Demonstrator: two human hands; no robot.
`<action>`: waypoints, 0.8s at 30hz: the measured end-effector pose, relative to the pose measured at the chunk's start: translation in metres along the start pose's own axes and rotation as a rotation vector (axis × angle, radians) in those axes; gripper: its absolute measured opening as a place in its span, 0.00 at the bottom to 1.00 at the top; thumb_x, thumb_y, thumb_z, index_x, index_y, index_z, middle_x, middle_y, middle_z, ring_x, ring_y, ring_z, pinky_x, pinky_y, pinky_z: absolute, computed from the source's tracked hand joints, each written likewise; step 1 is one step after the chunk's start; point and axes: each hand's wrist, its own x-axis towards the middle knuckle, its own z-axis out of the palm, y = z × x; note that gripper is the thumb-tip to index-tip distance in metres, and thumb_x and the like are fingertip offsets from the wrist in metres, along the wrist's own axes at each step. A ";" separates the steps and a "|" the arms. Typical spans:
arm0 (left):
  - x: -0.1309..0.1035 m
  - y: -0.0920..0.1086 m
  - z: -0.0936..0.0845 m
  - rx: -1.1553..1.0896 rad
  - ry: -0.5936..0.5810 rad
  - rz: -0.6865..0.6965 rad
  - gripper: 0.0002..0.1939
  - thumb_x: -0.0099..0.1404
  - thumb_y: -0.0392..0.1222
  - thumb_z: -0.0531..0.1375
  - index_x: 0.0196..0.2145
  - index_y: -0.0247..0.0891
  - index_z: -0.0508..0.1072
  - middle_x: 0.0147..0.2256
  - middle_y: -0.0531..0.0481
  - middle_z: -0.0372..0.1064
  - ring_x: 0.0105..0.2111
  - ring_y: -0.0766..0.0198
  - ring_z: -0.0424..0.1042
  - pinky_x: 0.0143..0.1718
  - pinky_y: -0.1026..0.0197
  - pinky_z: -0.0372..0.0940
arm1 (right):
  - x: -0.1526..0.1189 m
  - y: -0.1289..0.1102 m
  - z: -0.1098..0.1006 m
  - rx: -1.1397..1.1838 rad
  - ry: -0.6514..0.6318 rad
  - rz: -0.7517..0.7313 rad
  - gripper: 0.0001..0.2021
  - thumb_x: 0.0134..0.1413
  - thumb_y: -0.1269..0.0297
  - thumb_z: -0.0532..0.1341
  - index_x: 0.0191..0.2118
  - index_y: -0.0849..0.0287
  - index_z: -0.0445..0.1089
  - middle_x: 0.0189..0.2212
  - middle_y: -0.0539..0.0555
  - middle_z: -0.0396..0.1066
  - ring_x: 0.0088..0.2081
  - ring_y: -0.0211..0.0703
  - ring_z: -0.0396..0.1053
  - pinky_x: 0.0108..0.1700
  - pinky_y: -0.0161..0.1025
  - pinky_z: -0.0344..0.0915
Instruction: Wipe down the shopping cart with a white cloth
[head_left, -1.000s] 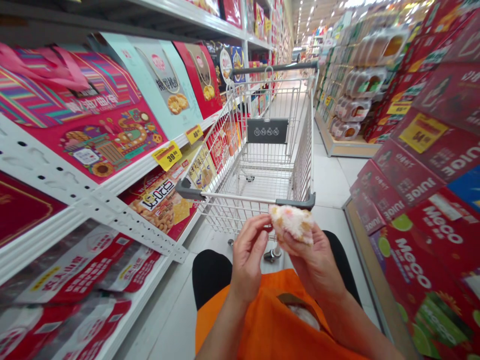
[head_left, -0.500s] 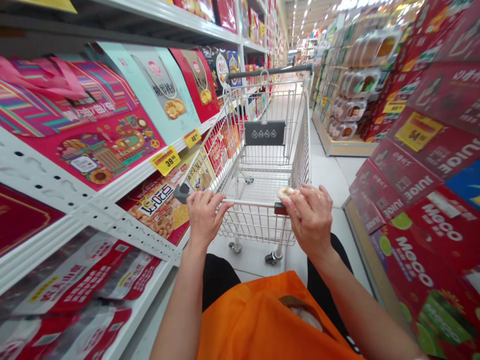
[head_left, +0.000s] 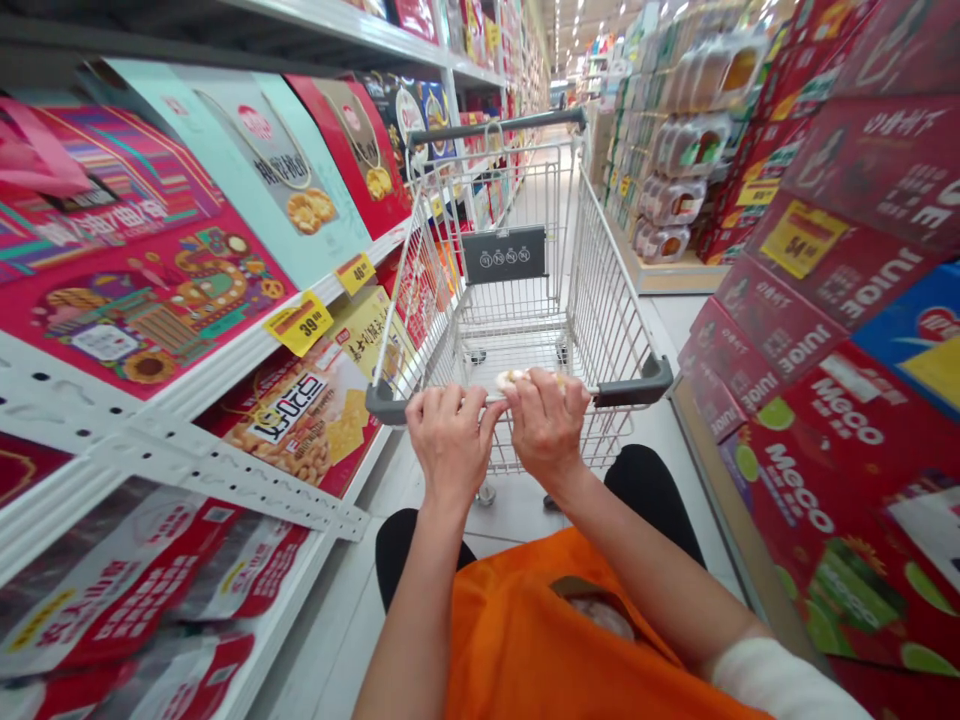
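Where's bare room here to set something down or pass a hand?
Inside the cart, the wire bottom looks bare; floor lies open between its right side and the red boxes. Crowded: the middle of its near rim, where left hand, right hand and pale cloth sit, and the packed left shelf.

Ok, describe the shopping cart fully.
The shopping cart stands upright on a pale floor, beside white shelving. Its basket is pale, metal-looking wire mesh. A dark bar crosses the far end, above a dark panel with white symbols. The near rail has dark grey corner pieces; the left hand and right hand grip it, the right also holding a pale wad. Wheels show underneath.
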 end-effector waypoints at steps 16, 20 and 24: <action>0.006 0.047 0.000 -0.172 -0.021 -0.101 0.19 0.71 0.58 0.53 0.33 0.42 0.73 0.30 0.47 0.69 0.35 0.54 0.62 0.47 0.50 0.51 | -0.001 0.037 -0.011 0.030 0.082 0.112 0.11 0.66 0.66 0.54 0.41 0.56 0.74 0.43 0.58 0.75 0.50 0.49 0.66 0.56 0.48 0.60; 0.025 0.019 -0.020 -0.279 -0.050 -0.026 0.19 0.73 0.56 0.50 0.44 0.44 0.75 0.33 0.47 0.75 0.39 0.54 0.67 0.49 0.50 0.53 | -0.001 0.059 -0.019 -0.031 0.053 0.043 0.10 0.66 0.63 0.55 0.40 0.54 0.75 0.42 0.54 0.76 0.52 0.48 0.67 0.62 0.52 0.52; 0.045 -0.041 -0.025 -0.361 -0.113 0.002 0.29 0.72 0.64 0.44 0.42 0.45 0.78 0.38 0.46 0.78 0.47 0.50 0.68 0.56 0.43 0.52 | 0.000 0.082 -0.033 -0.065 0.073 0.103 0.10 0.67 0.63 0.54 0.41 0.54 0.73 0.42 0.55 0.74 0.51 0.50 0.67 0.61 0.56 0.56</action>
